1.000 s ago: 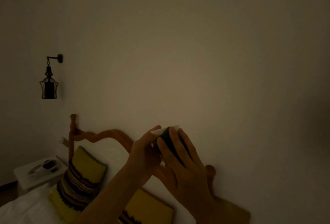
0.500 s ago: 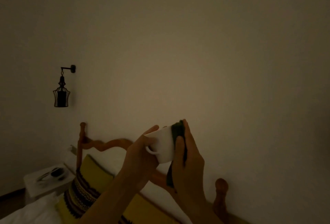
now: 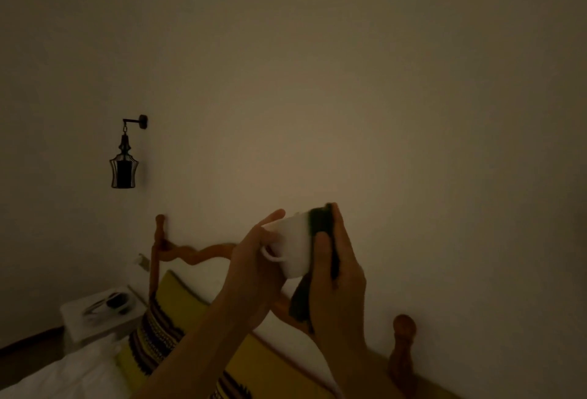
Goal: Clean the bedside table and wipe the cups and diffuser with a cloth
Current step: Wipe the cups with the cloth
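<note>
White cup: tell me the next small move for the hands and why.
Probably turn the white cup a little with the left hand so an unwiped part of the wall meets the dark cloth. The right hand presses the cloth only against the cup's right side, near the rim, while the handle side faces the left hand, uncovered.

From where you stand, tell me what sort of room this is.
Most likely a bedroom: a carved wooden headboard against the wall, striped yellow pillows on white bedding, and a small bedside table under a wall lantern.
</note>
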Demonstrator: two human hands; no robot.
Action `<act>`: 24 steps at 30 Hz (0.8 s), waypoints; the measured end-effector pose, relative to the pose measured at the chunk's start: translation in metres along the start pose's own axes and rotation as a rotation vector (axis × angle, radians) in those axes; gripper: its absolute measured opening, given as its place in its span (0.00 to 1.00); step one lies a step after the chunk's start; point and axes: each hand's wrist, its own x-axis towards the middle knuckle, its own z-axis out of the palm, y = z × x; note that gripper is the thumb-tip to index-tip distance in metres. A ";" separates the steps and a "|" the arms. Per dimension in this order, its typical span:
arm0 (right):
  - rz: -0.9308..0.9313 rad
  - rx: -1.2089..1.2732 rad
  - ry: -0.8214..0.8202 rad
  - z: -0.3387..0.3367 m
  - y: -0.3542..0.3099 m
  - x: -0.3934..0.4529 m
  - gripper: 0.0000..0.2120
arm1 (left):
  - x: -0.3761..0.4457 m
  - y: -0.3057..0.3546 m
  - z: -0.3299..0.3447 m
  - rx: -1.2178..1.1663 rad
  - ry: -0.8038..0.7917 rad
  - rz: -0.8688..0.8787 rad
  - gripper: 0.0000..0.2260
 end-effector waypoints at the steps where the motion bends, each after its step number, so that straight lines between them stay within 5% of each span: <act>1: 0.131 0.100 -0.008 -0.004 0.002 0.005 0.21 | -0.002 0.000 -0.001 0.020 -0.009 0.006 0.32; 4: 0.194 0.178 0.009 -0.011 0.006 0.010 0.24 | -0.002 0.001 0.006 0.166 -0.049 0.000 0.38; 8: 0.051 0.043 0.083 -0.012 0.008 0.003 0.24 | 0.003 0.005 0.018 0.220 -0.032 -0.035 0.38; 15: -0.550 -0.224 0.065 -0.008 0.007 -0.011 0.22 | 0.014 0.002 0.031 0.174 0.023 -0.003 0.26; 18: -0.254 -0.060 0.159 -0.013 0.004 0.007 0.21 | 0.015 -0.004 0.030 0.077 -0.064 -0.051 0.17; 21: 0.203 0.361 0.103 -0.019 0.009 0.020 0.20 | 0.013 -0.012 0.034 0.146 -0.076 -0.065 0.25; 24: 0.248 0.475 0.142 -0.019 0.013 0.018 0.18 | 0.015 -0.016 0.041 0.245 -0.098 -0.021 0.30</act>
